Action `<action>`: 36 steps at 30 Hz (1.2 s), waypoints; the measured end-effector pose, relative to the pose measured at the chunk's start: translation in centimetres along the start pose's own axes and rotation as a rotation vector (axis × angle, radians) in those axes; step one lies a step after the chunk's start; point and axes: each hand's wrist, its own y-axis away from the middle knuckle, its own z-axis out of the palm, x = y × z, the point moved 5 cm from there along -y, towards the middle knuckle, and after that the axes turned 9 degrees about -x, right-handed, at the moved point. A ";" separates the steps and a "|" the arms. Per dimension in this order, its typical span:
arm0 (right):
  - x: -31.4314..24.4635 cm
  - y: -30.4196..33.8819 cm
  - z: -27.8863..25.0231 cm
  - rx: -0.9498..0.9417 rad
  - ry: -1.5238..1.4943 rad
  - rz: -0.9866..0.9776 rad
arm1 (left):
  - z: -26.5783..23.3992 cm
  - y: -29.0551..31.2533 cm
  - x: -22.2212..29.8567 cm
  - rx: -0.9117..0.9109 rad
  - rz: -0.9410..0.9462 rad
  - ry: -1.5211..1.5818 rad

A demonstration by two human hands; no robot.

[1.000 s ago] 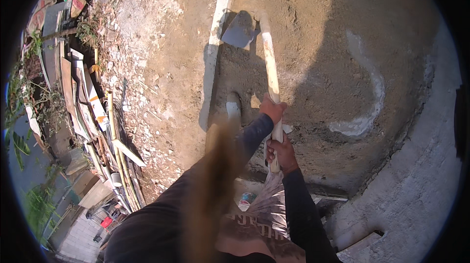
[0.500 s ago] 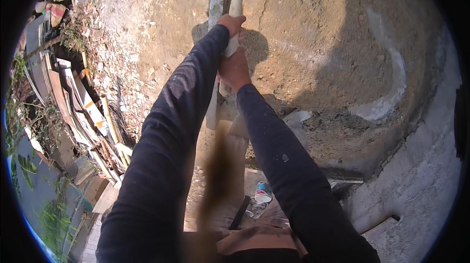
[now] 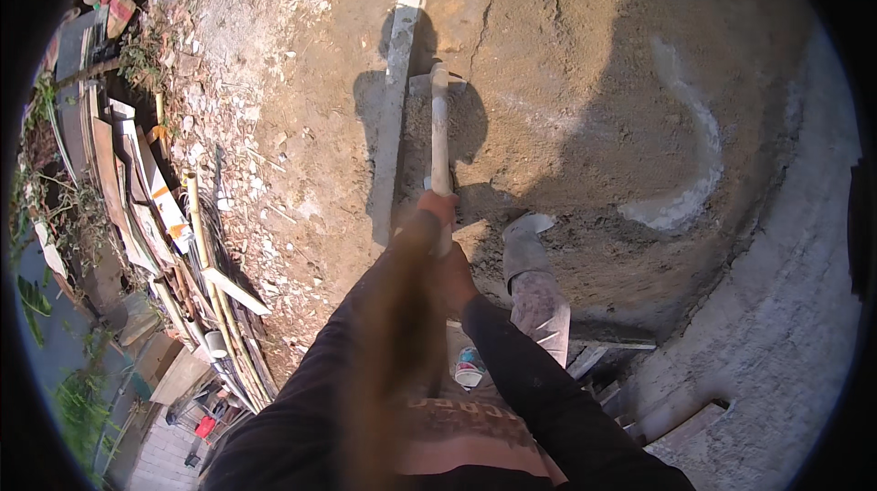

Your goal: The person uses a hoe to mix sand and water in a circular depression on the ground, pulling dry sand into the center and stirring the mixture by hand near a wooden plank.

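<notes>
Both fists are wrapped around the pale wooden handle of a hoe [image 3: 440,139]. My left hand [image 3: 438,206] grips farther up the shaft, and my right hand [image 3: 451,279] closes round it just behind. The hoe's flat blade [image 3: 422,84] rests at or close to the sandy ground, beside a long, straight, mortar-stained board [image 3: 398,89] that lies to its left. A blurred brown shape [image 3: 393,354] close to the camera hides part of my left forearm and the rear end of the handle.
Damp sandy soil [image 3: 539,52] spreads ahead, with a curved whitish streak [image 3: 699,171] on the right. Beyond that runs a grey concrete strip [image 3: 776,336]. Stacked boards and poles [image 3: 137,190] line the left. My foot [image 3: 525,249] stands on the soil; a painted can [image 3: 470,368] is near my legs.
My hands and the hoe have come back toward my body, and the blade now shows beside the board. My view has shifted slightly, with more of the left-hand pile visible.
</notes>
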 end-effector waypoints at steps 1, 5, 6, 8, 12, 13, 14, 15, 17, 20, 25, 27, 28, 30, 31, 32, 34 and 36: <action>-0.9 0.5 -2.1 -0.028 0.014 0.051 | 1.4 0.1 0.5 -0.053 0.001 0.157; -9.5 3.2 -16.2 -0.058 0.343 0.225 | 13.4 -0.2 8.6 -0.179 0.006 0.738; -11.3 3.8 -20.0 -0.057 0.368 0.220 | 16.8 0.0 11.2 -0.165 0.004 0.841; -12.9 7.2 -26.1 -0.035 0.445 0.222 | 23.0 1.6 14.9 -0.213 0.001 0.972; -15.6 16.9 -29.8 -0.062 0.397 0.209 | 31.9 5.7 14.5 -0.385 0.028 1.131; -16.0 20.2 -29.9 -0.106 0.437 0.170 | 33.1 6.7 12.9 -0.453 0.044 1.284; -14.9 25.5 -35.3 -0.016 0.458 0.190 | 39.3 15.1 17.1 -0.401 -0.129 1.150; -15.6 29.7 -35.5 0.020 0.482 0.255 | 40.2 20.3 17.5 -0.472 -0.093 1.258; -17.9 37.5 -35.2 0.048 0.562 0.343 | 40.4 30.2 19.5 -0.569 -0.019 1.228; -12.3 42.9 -38.5 0.131 0.785 0.208 | 42.8 34.7 18.7 -0.685 -0.062 1.239; -8.1 28.0 -31.8 -0.123 0.305 0.040 | 32.5 24.1 14.7 -0.200 0.084 0.863; -5.4 19.7 -29.0 -0.234 0.100 0.106 | 28.0 16.7 12.6 -0.089 0.073 0.778; -3.7 15.3 -27.3 -0.267 0.062 0.134 | 25.6 13.1 11.2 0.013 0.061 0.740; -2.0 8.3 -25.6 -0.235 0.148 0.025 | 22.8 6.3 9.3 -0.014 -0.045 0.606; -1.7 5.5 -26.0 -0.192 0.232 -0.029 | 22.2 4.0 8.9 -0.031 -0.130 0.625; -3.4 3.9 -24.9 -0.242 0.328 0.033 | 19.6 1.8 7.5 -0.029 -0.206 0.623; -5.8 3.0 -27.4 -0.270 0.518 0.195 | 22.3 0.2 7.2 -0.128 -0.321 0.800; -8.7 3.7 -29.1 -0.334 0.690 0.276 | 23.9 -0.1 8.0 -0.046 -0.229 0.900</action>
